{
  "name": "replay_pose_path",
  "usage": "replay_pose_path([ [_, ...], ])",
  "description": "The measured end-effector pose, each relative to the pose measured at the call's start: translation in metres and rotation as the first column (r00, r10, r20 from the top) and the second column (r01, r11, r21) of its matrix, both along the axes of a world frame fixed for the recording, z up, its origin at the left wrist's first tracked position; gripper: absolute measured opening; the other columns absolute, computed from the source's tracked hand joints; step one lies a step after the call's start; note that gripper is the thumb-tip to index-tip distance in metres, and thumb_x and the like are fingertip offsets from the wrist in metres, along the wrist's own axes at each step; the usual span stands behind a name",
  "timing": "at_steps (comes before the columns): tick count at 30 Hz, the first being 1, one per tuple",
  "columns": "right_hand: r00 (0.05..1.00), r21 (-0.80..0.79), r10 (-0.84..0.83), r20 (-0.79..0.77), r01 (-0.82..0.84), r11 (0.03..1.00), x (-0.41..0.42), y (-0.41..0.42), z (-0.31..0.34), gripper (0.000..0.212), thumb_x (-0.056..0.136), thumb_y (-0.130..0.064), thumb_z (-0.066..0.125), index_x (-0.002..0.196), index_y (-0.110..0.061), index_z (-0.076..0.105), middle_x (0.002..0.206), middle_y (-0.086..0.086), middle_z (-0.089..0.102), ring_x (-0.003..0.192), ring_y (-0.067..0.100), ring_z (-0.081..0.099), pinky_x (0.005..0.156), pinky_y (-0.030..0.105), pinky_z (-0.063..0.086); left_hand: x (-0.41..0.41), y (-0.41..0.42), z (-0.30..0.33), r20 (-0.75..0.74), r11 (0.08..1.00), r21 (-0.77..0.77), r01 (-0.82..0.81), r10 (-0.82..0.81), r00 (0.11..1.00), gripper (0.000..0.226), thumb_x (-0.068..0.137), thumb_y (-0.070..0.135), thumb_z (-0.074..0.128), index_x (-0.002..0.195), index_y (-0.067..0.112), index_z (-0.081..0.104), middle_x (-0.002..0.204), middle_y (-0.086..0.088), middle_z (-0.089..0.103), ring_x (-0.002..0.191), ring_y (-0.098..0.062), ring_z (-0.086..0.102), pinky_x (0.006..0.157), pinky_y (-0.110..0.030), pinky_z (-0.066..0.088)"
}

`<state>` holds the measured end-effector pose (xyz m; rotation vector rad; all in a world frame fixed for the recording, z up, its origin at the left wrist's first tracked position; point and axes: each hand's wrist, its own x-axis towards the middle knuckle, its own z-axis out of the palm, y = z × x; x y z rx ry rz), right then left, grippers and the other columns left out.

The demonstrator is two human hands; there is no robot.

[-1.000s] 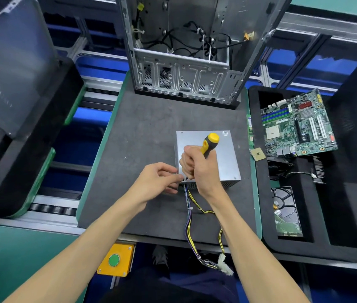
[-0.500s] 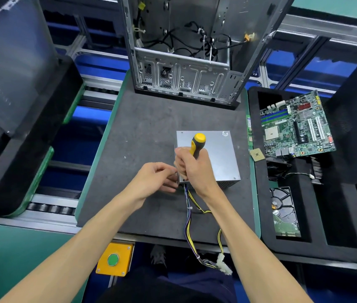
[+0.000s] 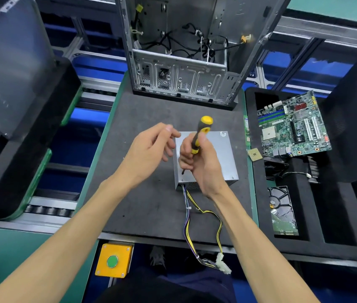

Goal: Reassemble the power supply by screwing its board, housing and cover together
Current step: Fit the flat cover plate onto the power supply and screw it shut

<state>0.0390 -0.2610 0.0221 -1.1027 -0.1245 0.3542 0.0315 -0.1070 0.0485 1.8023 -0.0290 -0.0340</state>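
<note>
The grey metal power supply [image 3: 223, 154] lies on the dark mat [image 3: 151, 206] with its cover on top and its coloured cable bundle [image 3: 195, 219] trailing toward me. My right hand [image 3: 203, 165] grips a yellow-and-black screwdriver [image 3: 201, 132], handle up, its dark tip just above the cover's near left corner. My left hand [image 3: 149, 149] hovers to the left of the power supply, raised off the mat, fingers loosely curled and touching nothing I can make out.
An open computer case [image 3: 184, 51] stands at the back of the mat. A black foam tray [image 3: 337, 226] to the right holds a motherboard [image 3: 293, 125], a hard drive [image 3: 282, 213] and a CPU chip [image 3: 254, 154]. A yellow button box [image 3: 113, 260] sits near me; foam bins stand left.
My left hand has let go at the near left corner and lifted up and away to the left. My right hand raised the screwdriver, whose tip now shows above the cover.
</note>
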Motion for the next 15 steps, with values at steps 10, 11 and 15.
replay_pose_path([
  [10, 0.854, 0.452, -0.207, -0.478, 0.441, 0.776, 0.011, -0.027, -0.016, 0.053, 0.098, -0.060, 0.049, 0.068, -0.018, 0.039, 0.064, -0.005, 0.021, 0.052, 0.012, 0.017, 0.044, 0.024, 0.014, -0.034, -0.003, -0.054, 0.007, 0.850, 0.453, 0.270, -0.306, 0.952, 0.012, 0.086, 0.014, 0.075, 0.096, 0.021, 0.072, 0.090, 0.010, 0.064, 0.080, -0.008, 0.062, 0.075, -0.026, 0.052],
  [11, 0.845, 0.466, -0.200, -0.495, 0.453, 0.760, 0.011, -0.028, -0.019, 0.053, 0.099, -0.059, 0.049, 0.068, -0.018, 0.039, 0.064, -0.005, 0.021, 0.052, 0.012, 0.018, 0.044, 0.024, 0.014, -0.035, -0.005, -0.055, 0.045, 0.819, 0.510, 0.264, -0.332, 0.942, 0.011, 0.087, 0.016, 0.074, 0.096, 0.021, 0.071, 0.090, 0.011, 0.062, 0.079, -0.008, 0.061, 0.075, -0.028, 0.052],
  [15, 0.863, 0.380, -0.238, -0.446, 0.424, 0.822, 0.009, -0.023, -0.021, 0.049, 0.100, -0.054, 0.050, 0.067, -0.019, 0.037, 0.062, -0.005, 0.019, 0.050, 0.012, 0.015, 0.040, 0.024, 0.015, -0.035, -0.010, -0.054, 0.183, 0.756, 0.629, 0.179, -0.368, 0.911, 0.006, 0.087, 0.015, 0.071, 0.089, 0.021, 0.070, 0.085, 0.013, 0.057, 0.075, -0.005, 0.051, 0.070, -0.026, 0.048],
])
